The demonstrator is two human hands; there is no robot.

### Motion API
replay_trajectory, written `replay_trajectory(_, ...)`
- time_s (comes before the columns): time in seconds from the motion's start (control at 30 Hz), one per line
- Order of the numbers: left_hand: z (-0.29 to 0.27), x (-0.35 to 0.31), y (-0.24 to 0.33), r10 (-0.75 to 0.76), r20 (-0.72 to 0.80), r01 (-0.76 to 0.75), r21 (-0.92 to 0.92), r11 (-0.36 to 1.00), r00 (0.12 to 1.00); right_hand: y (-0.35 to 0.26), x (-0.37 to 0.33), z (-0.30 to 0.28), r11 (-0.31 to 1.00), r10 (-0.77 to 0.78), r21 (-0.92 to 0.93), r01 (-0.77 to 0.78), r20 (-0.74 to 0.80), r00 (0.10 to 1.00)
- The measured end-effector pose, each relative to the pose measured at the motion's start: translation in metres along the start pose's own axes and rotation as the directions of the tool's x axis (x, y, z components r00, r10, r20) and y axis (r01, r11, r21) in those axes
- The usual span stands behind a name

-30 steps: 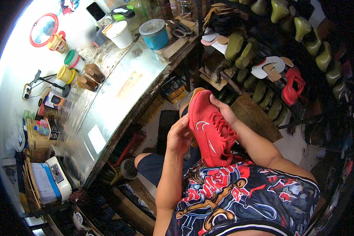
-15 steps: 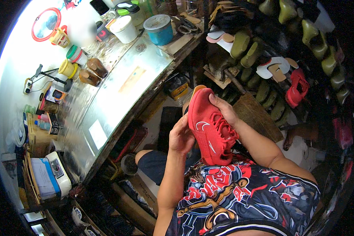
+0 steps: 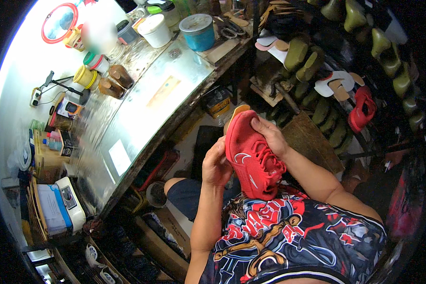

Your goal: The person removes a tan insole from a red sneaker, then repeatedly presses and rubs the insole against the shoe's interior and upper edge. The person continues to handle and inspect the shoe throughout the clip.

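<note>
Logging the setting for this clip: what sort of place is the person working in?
Most likely a shoe repair or cobbler's workshop. The hands hold a red sneaker, rows of green shoe lasts and loose soles fill the shelves, and the metal-topped workbench carries tubs and jars.

The red shoe [image 3: 253,156] hides the left hand's [image 3: 217,163] fingers.

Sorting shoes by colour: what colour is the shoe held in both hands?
Red, with red laces and a white side mark: the shoe, seen in the head view.
</note>
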State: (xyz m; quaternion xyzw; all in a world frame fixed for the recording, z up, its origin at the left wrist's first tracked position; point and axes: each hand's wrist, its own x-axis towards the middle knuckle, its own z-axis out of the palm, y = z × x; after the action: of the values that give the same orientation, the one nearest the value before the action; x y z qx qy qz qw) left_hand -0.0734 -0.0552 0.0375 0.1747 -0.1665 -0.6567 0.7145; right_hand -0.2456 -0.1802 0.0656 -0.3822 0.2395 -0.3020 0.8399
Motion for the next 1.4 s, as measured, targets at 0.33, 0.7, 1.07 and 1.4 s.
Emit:
replay_trajectory(0.33,0.013,-0.008,0.002,0.076,-0.245,-0.028,0.197,0.98,0.967,0.0,0.003,0.005,1.0,-0.013,0.004,0.013,0.024,1.0)
replay_trajectory(0.7,0.027,-0.013,0.016,0.131,-0.32,-0.021,0.327,0.945,0.938,0.001,0.006,0.01,1.0,0.007,-0.03,-0.007,-0.002,1.0)
replay_trajectory(1.07,0.015,-0.027,0.02,0.227,-0.304,-0.093,0.397,0.913,0.925,0.013,0.019,0.031,0.965,-0.065,-0.258,0.054,-0.034,0.997)
replay_trajectory(1.4,0.024,-0.035,0.015,0.345,-0.32,-0.055,0.658,0.751,0.882,0.028,0.02,0.031,0.917,-0.101,-0.39,0.085,-0.02,0.995)
